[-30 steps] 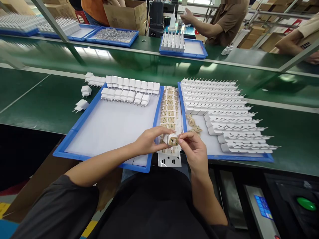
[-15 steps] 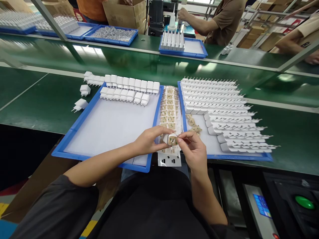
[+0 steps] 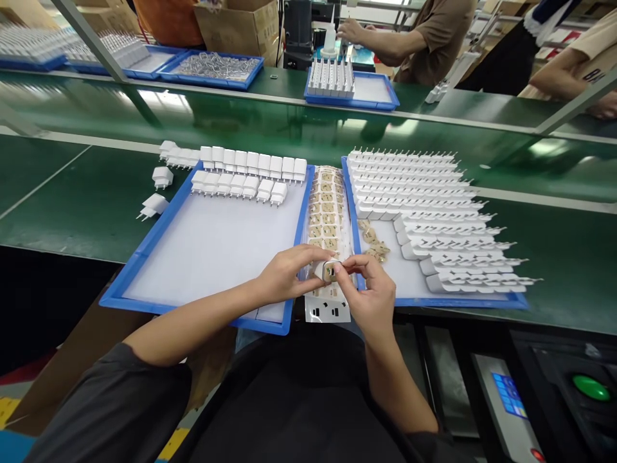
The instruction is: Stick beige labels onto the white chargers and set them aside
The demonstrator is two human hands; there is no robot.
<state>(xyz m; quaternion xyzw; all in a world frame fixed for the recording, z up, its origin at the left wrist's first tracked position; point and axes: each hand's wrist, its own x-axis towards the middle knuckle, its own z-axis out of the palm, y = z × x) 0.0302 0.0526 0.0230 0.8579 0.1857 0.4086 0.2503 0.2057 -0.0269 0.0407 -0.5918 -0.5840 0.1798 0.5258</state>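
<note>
My left hand [image 3: 285,275] grips a white charger plug [image 3: 319,270] between thumb and fingers, its end face turned toward my right. On that face lies a tan sticker [image 3: 330,271] with dark port cut-outs. The thumb and forefinger of my right hand [image 3: 369,289] are closed on the sticker's right edge, the thumb covering part of it. Under both hands runs a sheet of tan stickers [image 3: 328,209] on clear backing. Left of it, a blue tray [image 3: 207,257] bears two rows of white chargers [image 3: 250,164] at its far end.
On the right, another blue tray [image 3: 463,302] holds many rows of chargers [image 3: 414,186], pins up, and a heap of tan scraps [image 3: 373,243]. Loose chargers [image 3: 155,204] lie left on the green bench. Across it, a co-worker's arm [image 3: 390,46] is near a tray [image 3: 376,90].
My right hand has shifted slightly left, and its thumb now lies over the charger's face. The left hand keeps its grip. Someone in dark clothing has appeared at the back right.
</note>
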